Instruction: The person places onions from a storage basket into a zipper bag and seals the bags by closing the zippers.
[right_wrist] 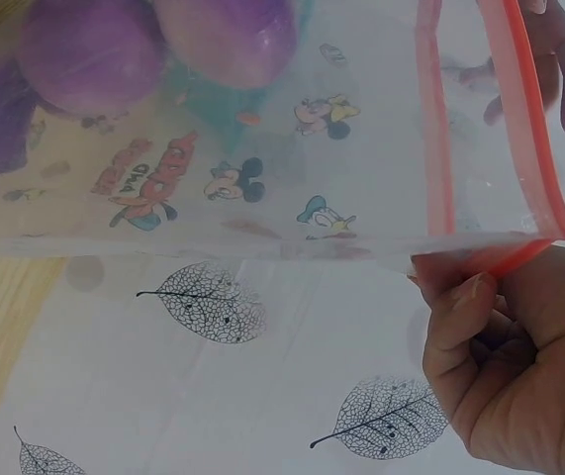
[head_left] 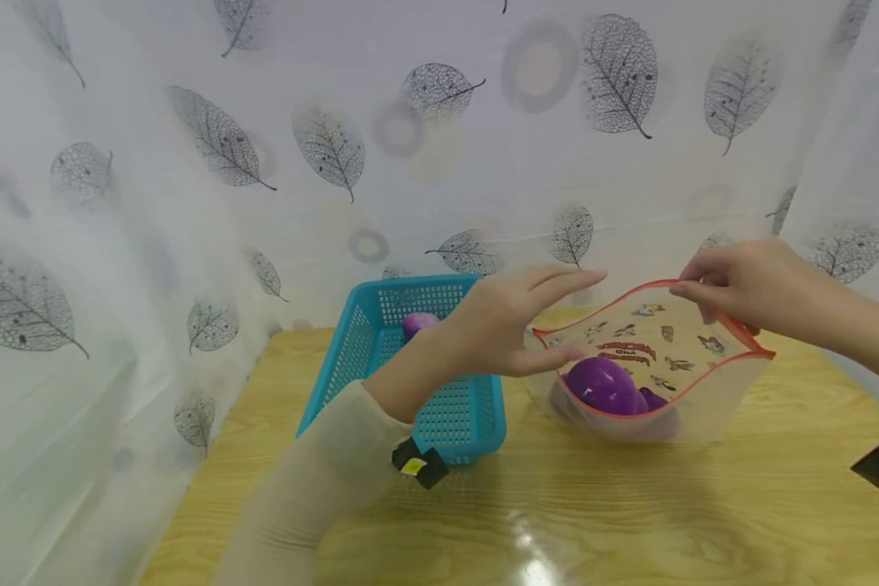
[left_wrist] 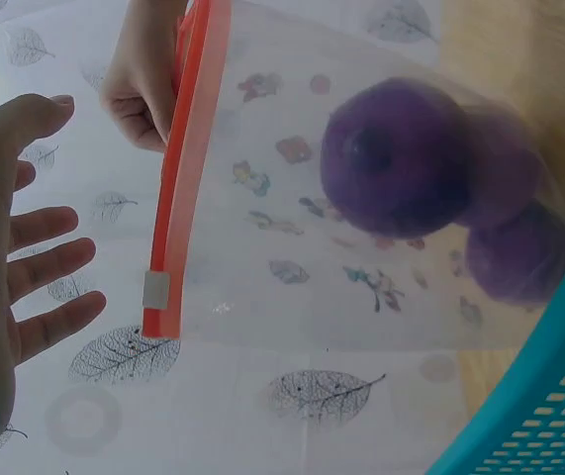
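A clear zip bag (head_left: 710, 407) with a red rim and printed cartoon figures stands on the table with its mouth spread wide. My right hand (head_left: 747, 281) pinches the bag's red rim near its right corner, as the right wrist view (right_wrist: 519, 346) also shows. Inside lie several purple toy pieces; the round purple one (head_left: 606, 384) is on top, and others show through the plastic in the left wrist view. Fingers extended, my left hand (head_left: 513, 317) hovers beside the bag's left end, holding nothing. A white slider (left_wrist: 156, 290) sits at that end of the zip.
A turquoise plastic basket (head_left: 337, 350) stands left of the bag, partly behind my left forearm. In it lies a purple piece (head_left: 419, 324). The wood-grain table (head_left: 557, 505) meets a leaf-printed white curtain (head_left: 439, 187) at the back and left.
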A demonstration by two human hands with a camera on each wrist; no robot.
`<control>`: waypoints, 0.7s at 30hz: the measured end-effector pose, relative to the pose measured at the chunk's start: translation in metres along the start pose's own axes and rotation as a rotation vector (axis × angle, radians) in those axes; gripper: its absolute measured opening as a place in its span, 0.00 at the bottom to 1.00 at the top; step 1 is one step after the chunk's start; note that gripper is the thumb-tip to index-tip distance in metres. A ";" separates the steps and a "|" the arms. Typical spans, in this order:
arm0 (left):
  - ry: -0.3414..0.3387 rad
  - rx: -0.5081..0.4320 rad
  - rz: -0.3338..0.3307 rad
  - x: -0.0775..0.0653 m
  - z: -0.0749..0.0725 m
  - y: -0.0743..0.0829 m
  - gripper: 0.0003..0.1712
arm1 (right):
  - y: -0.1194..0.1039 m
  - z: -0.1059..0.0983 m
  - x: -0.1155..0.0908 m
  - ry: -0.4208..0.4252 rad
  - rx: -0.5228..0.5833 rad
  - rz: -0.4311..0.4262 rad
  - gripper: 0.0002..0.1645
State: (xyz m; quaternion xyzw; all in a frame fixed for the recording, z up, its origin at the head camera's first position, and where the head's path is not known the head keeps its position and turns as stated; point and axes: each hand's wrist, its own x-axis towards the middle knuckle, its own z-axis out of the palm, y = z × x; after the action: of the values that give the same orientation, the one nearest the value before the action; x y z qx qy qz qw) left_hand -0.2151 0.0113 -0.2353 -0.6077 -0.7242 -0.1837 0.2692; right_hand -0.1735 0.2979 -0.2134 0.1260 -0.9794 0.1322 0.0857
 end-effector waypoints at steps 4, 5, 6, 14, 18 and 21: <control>-0.019 0.017 -0.030 -0.005 -0.006 -0.009 0.39 | -0.001 0.000 0.000 0.001 0.005 0.006 0.11; -0.025 0.016 -0.044 -0.007 -0.007 -0.012 0.40 | -0.002 0.000 0.001 0.000 0.006 0.007 0.11; -0.035 0.018 -0.063 -0.009 -0.007 -0.014 0.40 | -0.002 0.000 0.000 -0.001 0.008 0.009 0.12; -0.196 0.120 -0.232 -0.025 -0.004 -0.039 0.43 | -0.003 -0.001 -0.004 0.013 0.011 0.004 0.11; -0.249 0.140 -0.352 -0.033 0.002 -0.052 0.44 | -0.003 -0.002 -0.006 0.009 0.008 0.007 0.10; -0.261 0.144 -0.415 -0.040 0.005 -0.062 0.44 | -0.003 -0.002 -0.006 0.003 0.008 0.010 0.09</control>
State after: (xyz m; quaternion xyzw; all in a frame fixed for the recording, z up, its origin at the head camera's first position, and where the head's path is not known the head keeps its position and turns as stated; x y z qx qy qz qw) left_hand -0.2717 -0.0289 -0.2595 -0.4439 -0.8733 -0.1028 0.1724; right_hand -0.1664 0.2969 -0.2118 0.1212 -0.9794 0.1368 0.0858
